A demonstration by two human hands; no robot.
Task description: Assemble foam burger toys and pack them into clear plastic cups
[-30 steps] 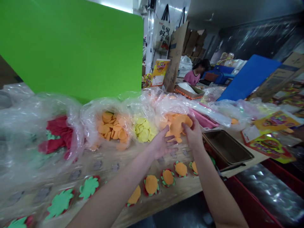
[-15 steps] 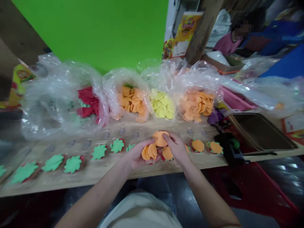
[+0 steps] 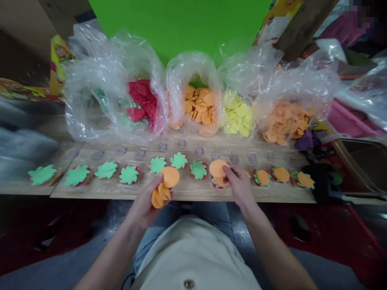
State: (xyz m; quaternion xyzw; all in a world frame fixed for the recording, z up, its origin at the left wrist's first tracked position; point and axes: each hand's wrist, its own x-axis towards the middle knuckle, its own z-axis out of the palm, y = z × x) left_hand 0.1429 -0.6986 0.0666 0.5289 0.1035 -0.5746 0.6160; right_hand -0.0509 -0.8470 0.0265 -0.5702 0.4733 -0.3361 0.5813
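My left hand (image 3: 148, 205) is closed around several orange foam discs (image 3: 170, 177), fanned out above the table's front edge. Between the thumb and fingers of my right hand (image 3: 240, 185) is a single orange foam disc (image 3: 218, 167). It is over a stack topped with another orange disc (image 3: 220, 182); whether the two touch I cannot tell. Left of it lies a green leaf-shaped foam piece (image 3: 198, 170) on a red layer, in a row of similar green-topped stacks (image 3: 129, 174). Orange-topped stacks (image 3: 281, 174) continue on the right.
Clear plastic bags along the back hold red pieces (image 3: 143, 100), orange discs (image 3: 199, 104), yellow pieces (image 3: 238, 114) and more orange discs (image 3: 286, 121). A black object (image 3: 322, 181), a dark tray (image 3: 365, 161) and a pink bin (image 3: 352, 119) stand at right.
My hands have moved apart. The right one has carried one orange disc away from the bunch in the left, over a stack. The camera view has tilted down and shifted left.
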